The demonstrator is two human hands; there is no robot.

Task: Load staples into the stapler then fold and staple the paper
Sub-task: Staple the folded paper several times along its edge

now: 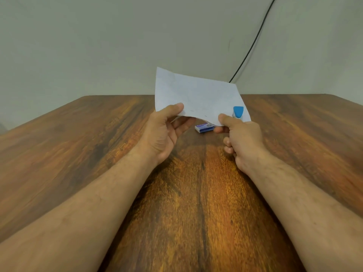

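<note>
A broad, orange-brown wooden table with dark grain fills the lower view and serves as the landmark; behind its far edge rises a plain pale grey-green wall, down which a thin black cable runs to the table's back edge. Held in the air above the table's far middle is the folded white sheet of paper, its long axis running left to right and its lower edge towards the person; two small dark staple marks show along that edge. The left hand pinches the paper's lower-left corner, thumb on top and fingers curled beneath. The right hand is clamped round a small stapler with a rounded blue top, whose mouth sits over the paper's lower-right edge, thumb lying on the sheet. The paper thus lies just ahead of and touching the right grip, so the right hand is the nearer one for the next squeeze, which looks set to place another staple along that edge. On the table below the paper rests a small blue-and-white staple box.
</note>
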